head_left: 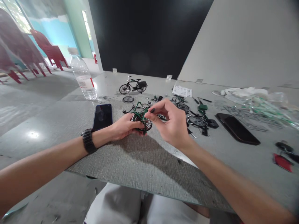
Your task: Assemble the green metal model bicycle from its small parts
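A phone [102,116] lies just beside the left hand [125,130], curled around a wheel of the green model bike [141,117], held well above the mat's [144,165] near edge; the right hand [170,124] pinches the bike's frame, loose parts [197,119] close beside it

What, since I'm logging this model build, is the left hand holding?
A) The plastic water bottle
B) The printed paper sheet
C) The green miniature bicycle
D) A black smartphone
C: the left hand is curled around the green miniature bicycle, while the dark smartphone lies apart from it, beyond the wrist.
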Available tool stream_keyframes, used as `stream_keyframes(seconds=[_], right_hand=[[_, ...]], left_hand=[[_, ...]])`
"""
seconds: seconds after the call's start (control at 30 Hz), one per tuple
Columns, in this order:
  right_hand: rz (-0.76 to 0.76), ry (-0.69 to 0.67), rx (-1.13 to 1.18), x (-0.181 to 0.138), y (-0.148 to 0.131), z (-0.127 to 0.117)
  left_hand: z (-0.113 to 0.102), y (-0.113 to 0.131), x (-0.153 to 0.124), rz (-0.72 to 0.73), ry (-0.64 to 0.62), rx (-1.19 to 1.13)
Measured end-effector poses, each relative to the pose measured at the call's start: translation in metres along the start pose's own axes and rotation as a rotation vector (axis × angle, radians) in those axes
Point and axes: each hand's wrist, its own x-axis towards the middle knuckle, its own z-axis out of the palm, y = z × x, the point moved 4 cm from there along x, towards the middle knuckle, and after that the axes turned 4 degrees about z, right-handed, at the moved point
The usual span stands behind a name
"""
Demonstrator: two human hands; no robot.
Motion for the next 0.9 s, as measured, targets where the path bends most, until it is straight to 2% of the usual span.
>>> stream_keyframes(seconds=[0.2, 0.43, 0.73, 0.9], right_hand=[[-0.105, -0.033, -0.111, 0.0, -0.007, -0.004], [0.005, -0.108, 0.001, 0.002, 0.0, -0.008], [0.035, -0.026, 0.044, 0.003, 0.003, -0.005], [-0.072, -0.008, -0.087, 0.003, 0.0, -0.005]], left_hand=[[0.001, 0.001, 0.0, 0.032, -0.066, -0.014], [0.0, -0.001, 0.0, 0.004, -0.014, 0.001], [0.002, 0.002, 0.0, 0.023, -0.012, 0.021], [0.003, 0.003, -0.001, 0.049, -0.008, 0.016]])
